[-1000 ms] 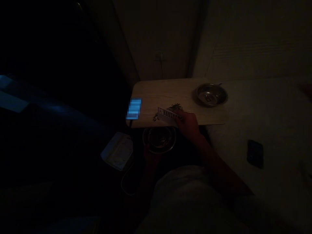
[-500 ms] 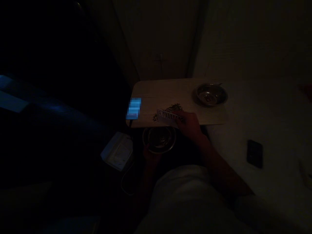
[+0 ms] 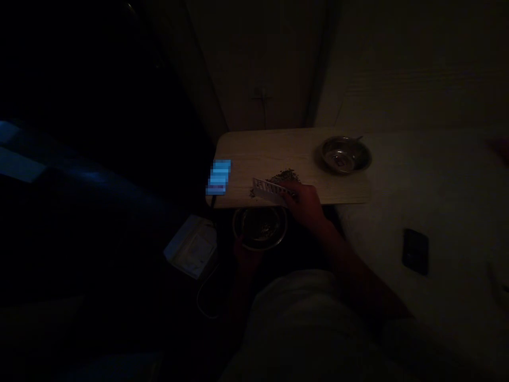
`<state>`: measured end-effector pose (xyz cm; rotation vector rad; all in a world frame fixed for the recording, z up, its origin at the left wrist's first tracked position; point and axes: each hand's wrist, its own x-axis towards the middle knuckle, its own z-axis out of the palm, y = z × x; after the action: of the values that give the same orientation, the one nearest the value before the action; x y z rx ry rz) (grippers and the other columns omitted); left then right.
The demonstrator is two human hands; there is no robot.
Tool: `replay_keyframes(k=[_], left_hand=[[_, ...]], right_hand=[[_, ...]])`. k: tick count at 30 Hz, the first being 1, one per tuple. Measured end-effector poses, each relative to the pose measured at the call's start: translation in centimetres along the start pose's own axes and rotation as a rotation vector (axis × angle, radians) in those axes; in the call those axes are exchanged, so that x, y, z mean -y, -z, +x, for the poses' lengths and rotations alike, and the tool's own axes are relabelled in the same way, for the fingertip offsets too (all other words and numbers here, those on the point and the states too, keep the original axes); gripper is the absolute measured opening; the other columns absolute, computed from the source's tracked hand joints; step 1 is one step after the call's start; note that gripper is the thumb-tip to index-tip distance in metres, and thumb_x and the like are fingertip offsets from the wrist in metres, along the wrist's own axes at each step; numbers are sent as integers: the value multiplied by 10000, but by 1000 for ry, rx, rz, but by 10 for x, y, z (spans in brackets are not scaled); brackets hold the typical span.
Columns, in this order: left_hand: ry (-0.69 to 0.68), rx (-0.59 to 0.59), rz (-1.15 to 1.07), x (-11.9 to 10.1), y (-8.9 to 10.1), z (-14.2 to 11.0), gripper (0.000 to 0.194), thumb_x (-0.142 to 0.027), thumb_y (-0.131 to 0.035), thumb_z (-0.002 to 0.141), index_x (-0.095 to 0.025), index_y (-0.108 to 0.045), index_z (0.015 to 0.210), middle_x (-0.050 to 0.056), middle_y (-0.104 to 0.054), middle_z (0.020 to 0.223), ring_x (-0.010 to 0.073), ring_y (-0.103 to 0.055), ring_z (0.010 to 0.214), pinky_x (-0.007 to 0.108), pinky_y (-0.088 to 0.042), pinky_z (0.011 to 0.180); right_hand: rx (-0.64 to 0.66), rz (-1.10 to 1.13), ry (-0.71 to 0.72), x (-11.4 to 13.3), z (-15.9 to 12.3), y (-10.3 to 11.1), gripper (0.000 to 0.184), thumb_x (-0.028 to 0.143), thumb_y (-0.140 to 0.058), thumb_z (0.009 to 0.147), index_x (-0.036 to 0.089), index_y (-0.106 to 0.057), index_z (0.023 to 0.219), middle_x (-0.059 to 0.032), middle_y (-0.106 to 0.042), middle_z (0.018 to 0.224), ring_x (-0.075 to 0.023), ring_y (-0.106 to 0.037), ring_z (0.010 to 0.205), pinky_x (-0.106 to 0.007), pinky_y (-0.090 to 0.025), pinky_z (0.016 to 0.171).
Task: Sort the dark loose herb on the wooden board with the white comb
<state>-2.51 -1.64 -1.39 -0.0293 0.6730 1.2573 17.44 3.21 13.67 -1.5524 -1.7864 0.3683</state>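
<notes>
In the dim head view, my right hand [image 3: 307,204] is closed on a flat pale card-like piece [image 3: 267,192] with a row of dark marks along its upper edge. It stands on edge on the wooden table [image 3: 254,146], near the front rim. Small dark bits [image 3: 285,174], too small to name, lie scattered behind and beside it. Just below the table edge, my left hand [image 3: 247,257] grips the near left rim of a round metal bowl [image 3: 283,237]. Dark matter shows inside that bowl, but its kind is unclear.
A second metal bowl [image 3: 345,156] stands at the table's right end. At the left end glows a blurred phone-like screen [image 3: 218,178]. A dark phone-like object [image 3: 415,251] lies on the pale surface at right. Lower left is a whitish box [image 3: 193,246] beside a cable [image 3: 201,302].
My right hand and the pale piece have shifted slightly left, and the piece's striped edge shows more sharply. My left hand and its bowl have stayed almost still.
</notes>
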Motion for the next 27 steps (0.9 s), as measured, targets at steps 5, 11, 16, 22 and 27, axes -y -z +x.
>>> replay_keyframes(k=[5, 11, 16, 22, 27], left_hand=[[19, -2, -9, 0, -1, -1, 488, -393, -544, 810, -165, -645, 1229, 124, -662, 1270, 326, -421, 1371, 525, -286, 1142], [-14, 18, 8, 1, -7, -4, 462, -382, -531, 817, -194, -650, 1222, 96, -660, 1283, 314, -424, 1372, 522, -268, 1151], [-18, 4, 9, 1, -7, -4, 478, -387, -522, 818, -198, -636, 1242, 95, -658, 1286, 318, -419, 1374, 530, -265, 1150], [-12, 35, -11, 1, -8, -5, 469, -385, -516, 822, -177, -648, 1221, 110, -668, 1264, 321, -437, 1361, 526, -273, 1147], [-21, 26, -10, 2, -2, -2, 496, -397, -522, 821, -181, -629, 1254, 112, -662, 1274, 322, -437, 1362, 520, -276, 1146]], right_hand=[[5, 29, 16, -1, -1, -1, 294, 273, -555, 900, 250, -710, 1148, -34, -741, 1115, -223, -703, 1003, -347, -535, 878], [-3, 25, 5, 1, -1, 0, 296, 252, -562, 892, 255, -713, 1146, -36, -738, 1121, -231, -706, 1003, -352, -540, 871], [31, 36, -2, 2, -3, 0, 294, 272, -556, 903, 266, -709, 1154, -28, -735, 1130, -227, -703, 1011, -358, -543, 880], [21, 49, 6, 0, -3, -5, 295, 269, -546, 909, 259, -709, 1155, -33, -733, 1138, -226, -698, 1023, -357, -538, 902], [35, 55, 20, 3, -4, -11, 302, 274, -552, 908, 267, -698, 1172, -29, -732, 1140, -222, -694, 1035, -350, -532, 912]])
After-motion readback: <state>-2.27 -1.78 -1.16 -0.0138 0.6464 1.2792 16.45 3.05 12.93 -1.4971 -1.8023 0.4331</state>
